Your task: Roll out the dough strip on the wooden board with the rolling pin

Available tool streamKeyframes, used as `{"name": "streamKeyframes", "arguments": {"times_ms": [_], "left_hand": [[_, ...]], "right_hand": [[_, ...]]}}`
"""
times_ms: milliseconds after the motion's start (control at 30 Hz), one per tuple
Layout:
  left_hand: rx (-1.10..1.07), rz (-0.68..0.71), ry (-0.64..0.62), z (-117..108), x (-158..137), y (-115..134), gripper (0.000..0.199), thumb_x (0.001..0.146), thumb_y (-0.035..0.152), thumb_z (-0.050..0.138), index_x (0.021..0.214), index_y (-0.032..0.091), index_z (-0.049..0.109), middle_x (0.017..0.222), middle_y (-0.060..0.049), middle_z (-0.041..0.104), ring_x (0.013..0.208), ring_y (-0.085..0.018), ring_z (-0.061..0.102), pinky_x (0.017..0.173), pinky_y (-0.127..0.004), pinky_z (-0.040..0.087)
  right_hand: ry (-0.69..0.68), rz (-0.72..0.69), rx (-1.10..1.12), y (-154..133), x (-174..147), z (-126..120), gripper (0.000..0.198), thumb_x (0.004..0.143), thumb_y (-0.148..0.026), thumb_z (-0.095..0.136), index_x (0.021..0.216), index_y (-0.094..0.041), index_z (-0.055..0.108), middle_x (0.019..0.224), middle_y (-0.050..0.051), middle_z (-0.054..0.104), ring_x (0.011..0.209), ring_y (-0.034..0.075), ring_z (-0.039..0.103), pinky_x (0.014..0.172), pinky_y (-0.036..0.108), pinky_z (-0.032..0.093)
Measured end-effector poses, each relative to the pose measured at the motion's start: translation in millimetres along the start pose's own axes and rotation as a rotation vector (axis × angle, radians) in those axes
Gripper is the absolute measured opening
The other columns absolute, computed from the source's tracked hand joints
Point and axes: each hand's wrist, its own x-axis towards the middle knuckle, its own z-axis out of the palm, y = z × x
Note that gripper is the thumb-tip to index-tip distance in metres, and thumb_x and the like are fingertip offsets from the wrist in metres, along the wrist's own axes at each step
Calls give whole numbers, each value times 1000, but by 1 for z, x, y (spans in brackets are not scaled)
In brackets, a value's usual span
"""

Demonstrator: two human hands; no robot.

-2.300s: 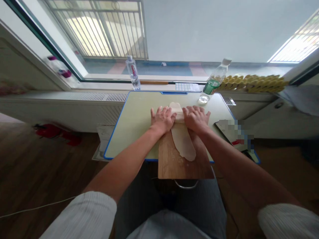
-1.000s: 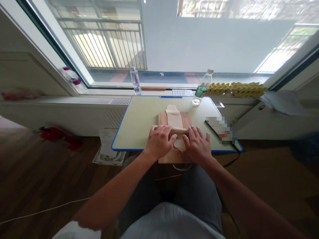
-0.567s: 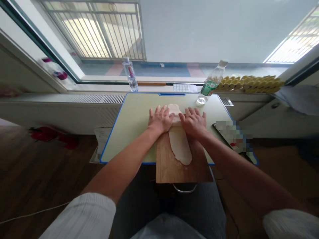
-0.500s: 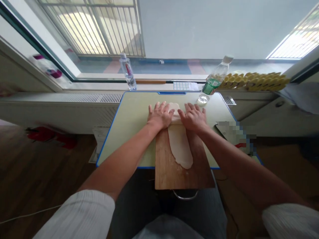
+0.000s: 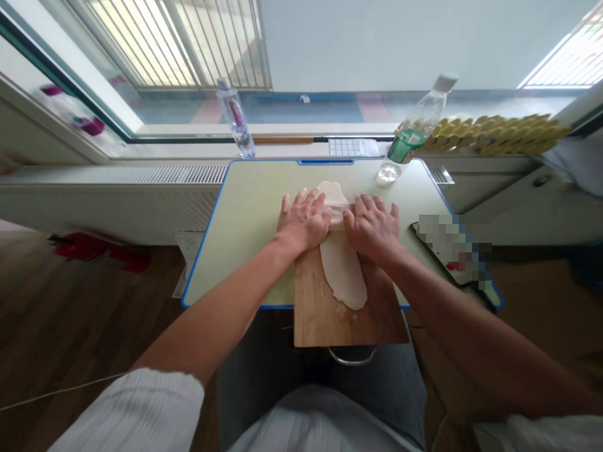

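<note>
A long, flat sheet of pale dough [image 5: 343, 270] lies lengthwise on a wooden cutting board [image 5: 313, 314]. Across its far part runs a pale rolling pin [image 5: 336, 216], mostly hidden under my hands. My left hand [image 5: 304, 220] rests palm down on the pin's left side, fingers stretched out and spread. On the right side, my right hand [image 5: 374, 226] presses down in the same way, its fingers also spread. Both thumbs point inward over the dough, with the bare middle of the pin between them.
The board overhangs the near edge of a blue-rimmed folding table [image 5: 249, 207]. A green-labelled bottle [image 5: 407, 141] stands at the back right, another bottle [image 5: 237, 122] on the windowsill. A dark-edged flat object [image 5: 438, 257], partly blurred out, lies at the right.
My hands and the rolling pin have come slightly toward me along the dough, showing more of its far end. The whole view has shifted a little.
</note>
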Motion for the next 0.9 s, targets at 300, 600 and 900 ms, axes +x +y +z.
{"name": "streamKeyframes", "arguments": {"times_ms": [300, 600, 900], "left_hand": [[-62, 170, 146, 6, -143, 22, 62, 112, 53, 37, 164, 23, 51, 172, -8, 50, 162, -28, 41, 135, -53, 28], [-135, 41, 275, 1, -148, 31, 47, 111, 44, 45, 148, 25, 65, 156, -10, 66, 149, -27, 54, 135, -56, 27], [-2, -14, 37, 4, -89, 17, 62, 112, 49, 28, 167, 29, 48, 177, -9, 41, 166, -33, 30, 135, -70, 15]], "right_hand": [[33, -35, -36, -5, -144, -20, 68, 112, -47, 29, 167, -11, 47, 175, 17, 40, 163, 36, 34, 131, 64, 24], [110, 57, 71, 0, -119, -39, 57, 112, -45, 31, 150, -20, 66, 163, 14, 59, 153, 36, 49, 127, 68, 30], [17, -19, -55, 5, -79, -18, 55, 112, -38, 28, 151, -27, 65, 168, 6, 55, 158, 35, 41, 128, 73, 23]]}}
